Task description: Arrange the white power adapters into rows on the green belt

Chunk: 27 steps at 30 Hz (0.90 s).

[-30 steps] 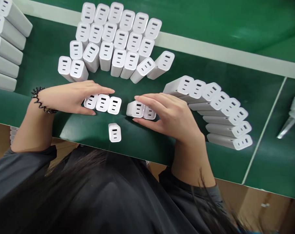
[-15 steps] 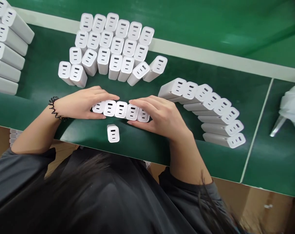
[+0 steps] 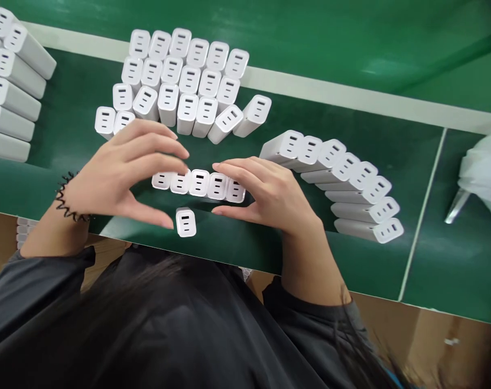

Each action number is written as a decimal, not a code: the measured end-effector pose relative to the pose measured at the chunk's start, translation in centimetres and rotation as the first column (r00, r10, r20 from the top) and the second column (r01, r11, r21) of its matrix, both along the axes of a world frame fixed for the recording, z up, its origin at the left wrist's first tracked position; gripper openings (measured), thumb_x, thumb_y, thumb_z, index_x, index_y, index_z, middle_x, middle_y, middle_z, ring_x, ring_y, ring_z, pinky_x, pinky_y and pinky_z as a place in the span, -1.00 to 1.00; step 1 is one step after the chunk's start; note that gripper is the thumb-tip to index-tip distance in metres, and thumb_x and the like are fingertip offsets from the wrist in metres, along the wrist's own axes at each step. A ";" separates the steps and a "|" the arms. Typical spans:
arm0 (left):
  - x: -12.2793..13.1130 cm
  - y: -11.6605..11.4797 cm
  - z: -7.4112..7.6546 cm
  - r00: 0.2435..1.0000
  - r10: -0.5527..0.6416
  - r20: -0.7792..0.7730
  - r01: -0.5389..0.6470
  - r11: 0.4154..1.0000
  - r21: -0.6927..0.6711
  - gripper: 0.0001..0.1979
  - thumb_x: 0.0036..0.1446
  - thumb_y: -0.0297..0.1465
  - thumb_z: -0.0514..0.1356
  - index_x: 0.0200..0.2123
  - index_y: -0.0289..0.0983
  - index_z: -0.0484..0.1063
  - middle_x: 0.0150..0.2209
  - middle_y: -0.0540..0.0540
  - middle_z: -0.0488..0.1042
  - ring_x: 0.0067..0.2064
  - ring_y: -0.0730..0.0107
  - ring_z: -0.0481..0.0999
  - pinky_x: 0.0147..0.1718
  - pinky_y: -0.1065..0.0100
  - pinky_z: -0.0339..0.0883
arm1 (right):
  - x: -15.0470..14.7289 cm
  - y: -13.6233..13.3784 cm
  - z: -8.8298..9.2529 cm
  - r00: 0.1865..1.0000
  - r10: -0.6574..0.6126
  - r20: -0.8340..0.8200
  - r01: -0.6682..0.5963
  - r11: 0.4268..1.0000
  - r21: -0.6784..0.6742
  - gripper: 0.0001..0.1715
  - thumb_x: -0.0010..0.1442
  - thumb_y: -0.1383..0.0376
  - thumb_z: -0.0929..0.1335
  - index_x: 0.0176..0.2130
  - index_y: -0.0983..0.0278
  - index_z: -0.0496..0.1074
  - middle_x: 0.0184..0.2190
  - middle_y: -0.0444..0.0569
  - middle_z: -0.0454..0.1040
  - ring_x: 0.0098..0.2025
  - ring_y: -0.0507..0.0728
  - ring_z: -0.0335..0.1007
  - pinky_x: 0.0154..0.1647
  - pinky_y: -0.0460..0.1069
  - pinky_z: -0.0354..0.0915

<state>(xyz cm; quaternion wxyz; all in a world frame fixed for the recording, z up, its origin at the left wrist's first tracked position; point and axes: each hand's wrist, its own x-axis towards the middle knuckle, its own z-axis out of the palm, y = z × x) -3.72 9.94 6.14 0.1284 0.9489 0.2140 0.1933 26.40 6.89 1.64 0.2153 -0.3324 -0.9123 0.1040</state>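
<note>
A short row of white charger blocks point(image 3: 199, 183) stands on the green table, ports facing up. My left hand point(image 3: 124, 170) is open over the row's left end, fingers and thumb spread apart and holding nothing. Around the right end curves my right hand point(image 3: 265, 189), its fingers along the far side and its thumb on the near side. A narrow gap shows between that thumb and the blocks, so the hand looks loosely open. One single charger block point(image 3: 186, 222) stands nearer to me, just right of my left thumb.
Several rows of white charger blocks point(image 3: 188, 80) stand farther back, the front ones tilted. To the right, more blocks lean in a curved line point(image 3: 345, 167). Stacked blocks point(image 3: 18, 102) fill the far left. A translucent plastic bag point(image 3: 486, 173) lies at the right edge.
My left hand has let go of the row's left end, opened wide and moved left. My right thumb has eased slightly away from the blocks. The row stands in the same place.
</note>
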 end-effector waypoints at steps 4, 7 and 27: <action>1.6 -2.4 -1.2 0.995 0.010 -0.102 0.009 0.984 0.178 -0.36 0.07 0.26 0.17 -0.12 -0.18 0.39 0.22 -0.16 0.39 0.33 -0.03 0.24 0.27 -0.07 0.21 | 0.2 0.2 -0.1 1.000 -0.013 -0.005 0.013 1.000 -0.001 -0.30 0.30 -0.11 0.33 0.24 0.25 0.29 0.02 0.13 0.55 -0.07 0.25 0.53 -0.12 0.09 0.41; 2.6 -3.4 -2.2 0.979 0.009 -0.203 0.020 0.990 0.139 -0.39 0.12 0.23 0.15 -0.16 -0.22 0.40 0.29 -0.18 0.31 0.39 -0.08 0.14 0.34 -0.12 0.07 | 0.2 0.2 0.0 1.000 -0.015 0.000 0.015 1.000 -0.023 -0.28 0.30 -0.14 0.32 0.23 0.25 0.30 0.02 0.13 0.55 -0.07 0.25 0.52 -0.11 0.10 0.41; -4.4 1.1 2.7 0.780 0.154 -0.607 -0.426 0.841 -0.334 -0.59 0.20 -0.01 0.15 -0.07 -0.19 0.33 -0.13 -0.03 0.48 -0.33 0.39 0.36 -0.35 0.32 0.23 | 0.2 0.1 0.1 0.999 0.003 0.047 0.000 0.999 -0.054 -0.28 0.29 -0.10 0.35 0.22 0.31 0.32 0.02 0.13 0.57 -0.11 0.23 0.54 -0.16 0.07 0.40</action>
